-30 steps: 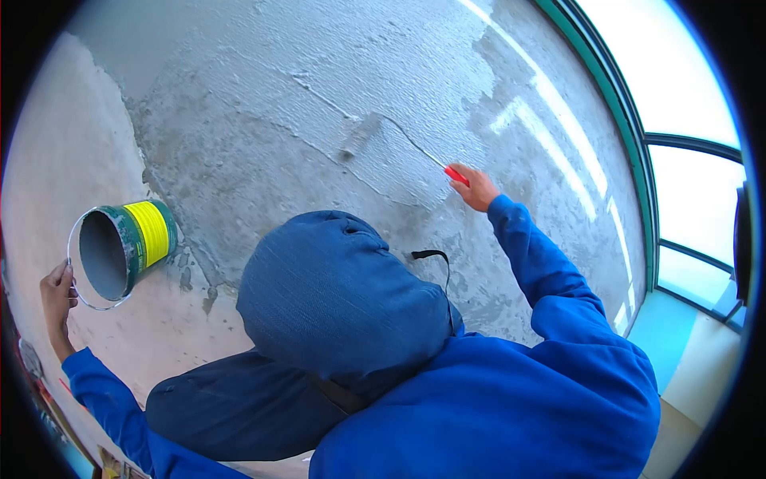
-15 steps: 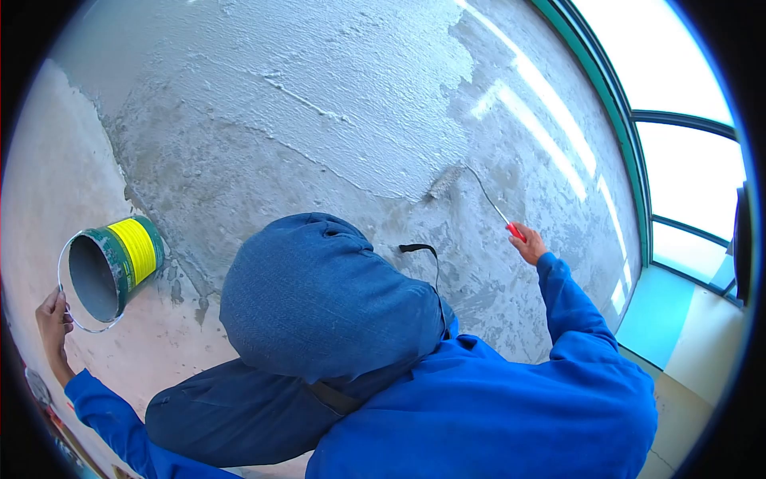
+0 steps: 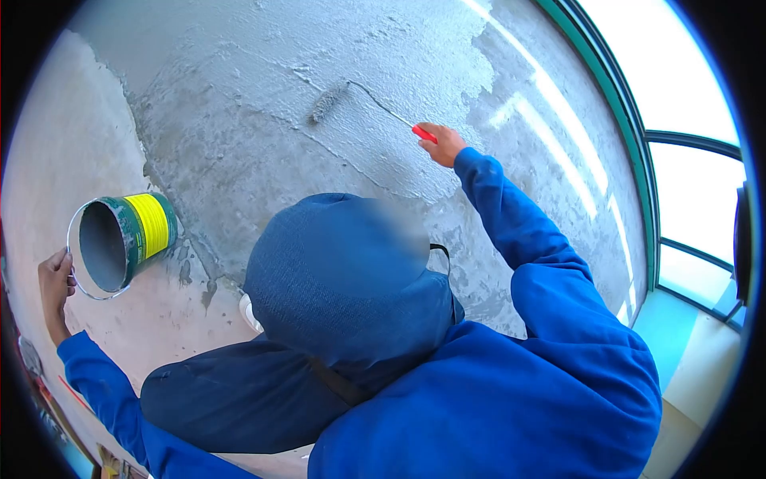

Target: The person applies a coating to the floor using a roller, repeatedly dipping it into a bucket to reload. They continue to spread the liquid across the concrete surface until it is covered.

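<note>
My right hand [image 3: 444,144] grips the red handle of a paint roller [image 3: 329,102], whose grey sleeve presses against the wet grey wall [image 3: 239,144] high up, left of the hand. My left hand [image 3: 54,283] holds the wire handle of a green and yellow paint bucket [image 3: 121,241] out to the left, its open mouth turned toward the camera with grey paint inside. A blue hood and blue sleeves fill the lower middle of the view.
The wall's left part [image 3: 64,144] is paler, unpainted plaster. A green-framed window [image 3: 638,152] with bright panes runs down the right side. A light floor strip [image 3: 686,383] shows at the lower right.
My right hand has swung the roller from low right on the wall up and to the left. The bucket in my left hand has risen slightly.
</note>
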The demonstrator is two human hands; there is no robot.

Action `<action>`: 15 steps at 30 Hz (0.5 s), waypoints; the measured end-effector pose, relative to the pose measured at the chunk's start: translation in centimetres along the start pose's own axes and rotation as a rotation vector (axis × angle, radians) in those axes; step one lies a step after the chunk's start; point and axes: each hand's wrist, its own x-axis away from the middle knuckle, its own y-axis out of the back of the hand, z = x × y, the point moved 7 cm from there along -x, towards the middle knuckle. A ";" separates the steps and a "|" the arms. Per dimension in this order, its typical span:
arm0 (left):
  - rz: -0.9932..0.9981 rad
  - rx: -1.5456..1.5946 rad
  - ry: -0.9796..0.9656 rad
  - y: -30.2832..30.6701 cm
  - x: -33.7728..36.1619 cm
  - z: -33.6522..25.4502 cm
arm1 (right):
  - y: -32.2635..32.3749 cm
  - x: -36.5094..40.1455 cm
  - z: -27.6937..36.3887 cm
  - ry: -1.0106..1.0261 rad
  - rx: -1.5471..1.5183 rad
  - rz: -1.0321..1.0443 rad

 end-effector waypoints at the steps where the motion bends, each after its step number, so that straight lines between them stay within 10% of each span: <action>1: 0.005 -0.005 -0.003 0.0 -0.1 0.1 | 0.0 0.5 -0.2 0.026 0.001 -0.001; 15: 0.045 -0.032 -0.002 0.4 -1.2 1.8 | 2.5 30.8 -13.1 -0.406 0.004 0.025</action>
